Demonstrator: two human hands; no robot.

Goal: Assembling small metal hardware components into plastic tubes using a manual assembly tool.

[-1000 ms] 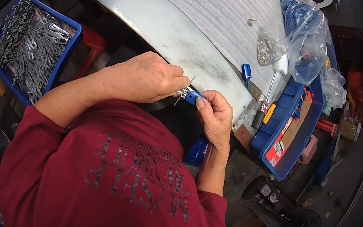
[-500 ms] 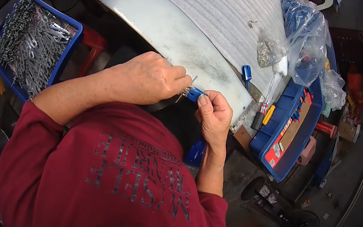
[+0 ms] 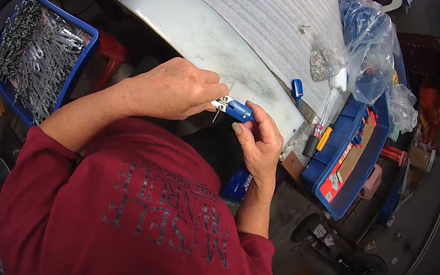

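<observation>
Between my hands, just off the table's near edge, is a small tool part with a blue plastic end point(image 3: 240, 112) and a silver metal section point(image 3: 222, 103). A thin metal rod sticks out crosswise from the metal section. My left hand point(image 3: 178, 89) is closed on the metal end, and its fingers hide most of that end. At the other end, the thumb and forefinger of my right hand point(image 3: 259, 142) curl round the tip of the blue piece. The right hand's other fingers are folded behind and partly hidden.
A white board point(image 3: 207, 37) and ribbed foam sheet point(image 3: 283, 26) cover the table. To the right lie a blue piece point(image 3: 296, 89), screwdrivers point(image 3: 324, 138), clear bags point(image 3: 370, 63) and a blue bin point(image 3: 312, 172). A blue crate point(image 3: 78, 69) of metal parts stands left.
The right thumb has shifted down off the blue piece, and more of it and the metal section now show. The left hand has moved slightly left.
</observation>
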